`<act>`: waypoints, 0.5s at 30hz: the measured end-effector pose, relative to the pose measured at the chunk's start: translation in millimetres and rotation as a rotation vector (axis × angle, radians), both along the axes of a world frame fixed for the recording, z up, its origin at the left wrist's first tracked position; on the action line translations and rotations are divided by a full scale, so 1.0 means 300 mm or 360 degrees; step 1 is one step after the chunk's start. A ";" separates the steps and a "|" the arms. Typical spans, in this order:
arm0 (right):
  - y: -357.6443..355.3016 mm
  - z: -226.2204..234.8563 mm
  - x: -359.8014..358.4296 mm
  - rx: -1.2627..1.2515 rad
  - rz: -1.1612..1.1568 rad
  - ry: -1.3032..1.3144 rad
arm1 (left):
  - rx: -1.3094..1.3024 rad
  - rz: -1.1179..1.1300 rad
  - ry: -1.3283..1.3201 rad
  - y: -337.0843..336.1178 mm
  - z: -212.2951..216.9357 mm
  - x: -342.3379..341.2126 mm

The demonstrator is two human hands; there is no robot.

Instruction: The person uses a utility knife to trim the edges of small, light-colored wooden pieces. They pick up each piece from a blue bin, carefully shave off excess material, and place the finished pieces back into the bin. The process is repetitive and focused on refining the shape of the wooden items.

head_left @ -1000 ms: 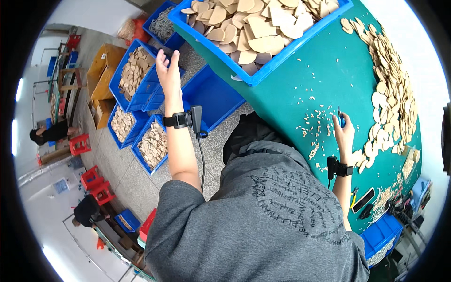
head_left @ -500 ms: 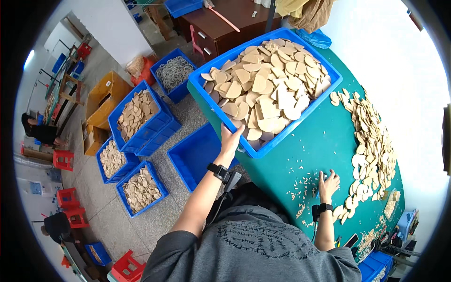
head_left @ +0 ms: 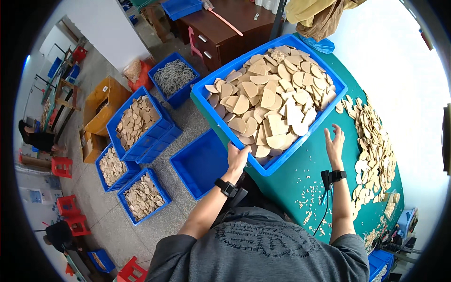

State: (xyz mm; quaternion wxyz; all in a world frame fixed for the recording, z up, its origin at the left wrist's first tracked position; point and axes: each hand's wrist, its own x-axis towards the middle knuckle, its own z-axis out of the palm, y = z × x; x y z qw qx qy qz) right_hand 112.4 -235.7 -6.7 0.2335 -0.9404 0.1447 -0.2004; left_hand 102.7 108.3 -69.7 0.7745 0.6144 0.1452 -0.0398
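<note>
A large blue plastic crate point(head_left: 267, 170), heaped with flat tan half-round pieces point(head_left: 270, 96) that look like wood or board, rests on the green-topped table point(head_left: 282, 197). My left hand point(head_left: 238, 158) grips its near left rim, the thumb on top and the other fingers mostly hidden. Off the crate's right side, my right hand point(head_left: 334, 141) is raised over the table with fingers spread and nothing in them. Many loose tan pieces point(head_left: 376, 141) lie in a long pile to its right.
Small pale scraps point(head_left: 307, 199) dot the near tabletop. A clear container point(head_left: 391, 207) stands by the right edge. On the floor at left are an unfilled blue crate point(head_left: 199, 164), several filled crates point(head_left: 143, 195) and a cardboard box point(head_left: 105, 105). A brown desk point(head_left: 225, 28) stands behind.
My right hand has left the scraps on the near tabletop and moved away from me, up beside the crate. My left hand keeps its grip; the crate appears slightly nearer and further right.
</note>
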 end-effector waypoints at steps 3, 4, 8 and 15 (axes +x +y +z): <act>-0.141 0.024 0.192 -0.0078 0.0065 -0.0080 | 0.0115 -0.0102 0.0022 0.061 0.042 -0.016; -0.170 0.033 0.248 -0.0072 0.0096 -0.0101 | 0.0135 -0.0053 0.0095 0.092 0.054 -0.040; -0.333 0.040 0.540 -0.0239 0.0171 -0.0064 | 0.0241 0.0095 0.0399 0.174 0.166 -0.096; -0.470 -0.132 1.054 0.0533 0.0634 0.0793 | 0.0554 -0.0074 0.0657 0.321 0.221 -0.054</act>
